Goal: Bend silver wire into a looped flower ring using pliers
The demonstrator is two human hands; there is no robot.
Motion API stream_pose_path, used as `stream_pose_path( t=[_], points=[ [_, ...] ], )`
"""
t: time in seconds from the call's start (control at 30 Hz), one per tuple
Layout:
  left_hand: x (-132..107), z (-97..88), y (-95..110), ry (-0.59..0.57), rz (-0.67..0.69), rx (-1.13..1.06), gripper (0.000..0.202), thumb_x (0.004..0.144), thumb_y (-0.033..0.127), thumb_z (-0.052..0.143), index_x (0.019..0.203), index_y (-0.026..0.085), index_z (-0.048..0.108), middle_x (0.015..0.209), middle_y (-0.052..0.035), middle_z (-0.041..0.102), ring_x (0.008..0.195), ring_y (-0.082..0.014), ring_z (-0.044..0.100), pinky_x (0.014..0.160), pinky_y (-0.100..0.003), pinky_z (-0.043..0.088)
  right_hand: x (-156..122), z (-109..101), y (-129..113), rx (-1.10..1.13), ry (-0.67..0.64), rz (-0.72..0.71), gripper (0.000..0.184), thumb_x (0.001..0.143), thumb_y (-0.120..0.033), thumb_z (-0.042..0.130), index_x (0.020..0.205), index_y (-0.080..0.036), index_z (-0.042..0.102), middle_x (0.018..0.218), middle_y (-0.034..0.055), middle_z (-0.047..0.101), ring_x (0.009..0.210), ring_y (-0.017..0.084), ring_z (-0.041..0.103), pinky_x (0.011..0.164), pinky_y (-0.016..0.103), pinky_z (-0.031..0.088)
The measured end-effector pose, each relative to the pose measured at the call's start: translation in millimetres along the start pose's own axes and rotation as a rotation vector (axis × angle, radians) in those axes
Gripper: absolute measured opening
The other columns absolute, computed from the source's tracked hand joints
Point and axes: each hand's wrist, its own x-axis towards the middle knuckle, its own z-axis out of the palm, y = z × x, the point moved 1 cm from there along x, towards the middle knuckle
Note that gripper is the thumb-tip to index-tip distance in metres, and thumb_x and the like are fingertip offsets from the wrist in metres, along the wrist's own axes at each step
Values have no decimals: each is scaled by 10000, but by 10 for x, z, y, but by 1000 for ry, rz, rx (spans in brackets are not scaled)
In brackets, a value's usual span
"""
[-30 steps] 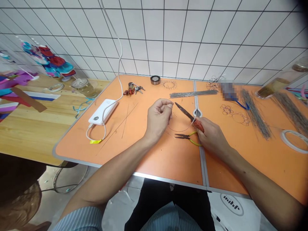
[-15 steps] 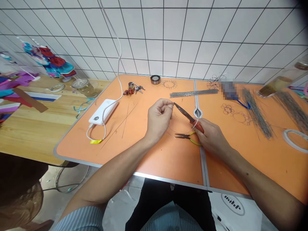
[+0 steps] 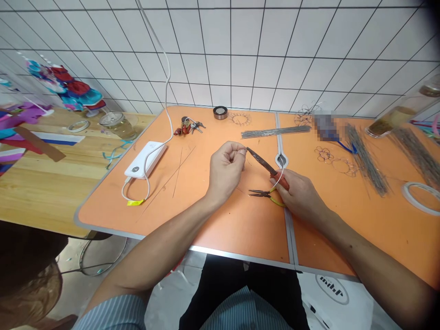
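Note:
My left hand (image 3: pixel 225 169) is curled in a pinch above the orange table (image 3: pixel 206 215), holding one end of a thin silver wire (image 3: pixel 279 176) that loops round to my right hand. My right hand (image 3: pixel 299 192) grips the red handles of long-nose pliers (image 3: pixel 263 162), whose dark tip touches the wire at my left fingertips. A second pair of pliers with yellow handles (image 3: pixel 266 196) lies on the table just below, beside my right hand.
A white power bank (image 3: pixel 146 159) with its cable lies at the left, keys (image 3: pixel 187 125) and a tape roll (image 3: pixel 220 112) at the back. Wire bundles (image 3: pixel 275 133) and small wire flowers (image 3: pixel 335 162) lie at the right. A wooden table (image 3: pixel 44 183) with a jar (image 3: pixel 118 124) adjoins on the left.
The pliers' tip has moved left from a small gap up to my left fingertips. Both hands otherwise stay in place.

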Motion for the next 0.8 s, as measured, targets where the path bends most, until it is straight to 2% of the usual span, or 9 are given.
stream_pose_path(
  t=[0.13, 0.27, 0.47, 0.57, 0.67, 0.8],
  points=[
    [-13, 3, 10, -2, -4, 3, 105, 954, 204, 671, 851, 218, 658, 563, 66, 542, 484, -97, 449, 476, -226, 361, 7, 1, 7, 7, 1, 6, 283, 1054, -412, 539, 810, -276, 496, 758, 26, 625, 707, 224, 572, 682, 347, 392],
    [-15, 2, 4, -1, -14, 4, 108, 952, 197, 674, 848, 219, 657, 559, 64, 547, 476, -99, 438, 472, -232, 356, -6, 9, 17, -16, 25, 6, 368, 1042, -378, 558, 744, -292, 361, 664, -8, 516, 618, 200, 474, 644, 341, 355],
    [-6, 15, -33, 13, -60, 7, 121, 946, 216, 697, 832, 216, 658, 552, 66, 542, 476, -94, 445, 474, -222, 358, -18, 23, 53, -78, 55, -16, 375, 1066, -359, 513, 745, -291, 333, 676, 4, 518, 612, 198, 461, 635, 341, 348],
    [5, 19, -42, 17, -55, -1, 115, 955, 210, 680, 842, 214, 661, 557, 66, 548, 483, -96, 446, 478, -225, 367, -15, 52, 82, -122, 65, -27, 308, 1072, -335, 498, 787, -279, 396, 751, 29, 591, 674, 213, 528, 653, 339, 371],
    [13, 15, -49, 12, -52, -18, 108, 960, 210, 675, 853, 215, 664, 570, 62, 554, 500, -99, 458, 489, -226, 386, -5, 87, 97, -175, 115, -76, 222, 1090, -303, 460, 879, -263, 516, 850, 70, 668, 768, 243, 606, 676, 348, 391],
    [5, 9, -55, 1, -53, -38, 82, 959, 237, 703, 883, 224, 674, 592, 57, 557, 522, -106, 483, 494, -225, 404, 6, 108, 118, -232, 167, -123, 253, 1111, -252, 422, 1062, -228, 669, 934, 117, 736, 863, 276, 680, 687, 365, 399]
  ],
)
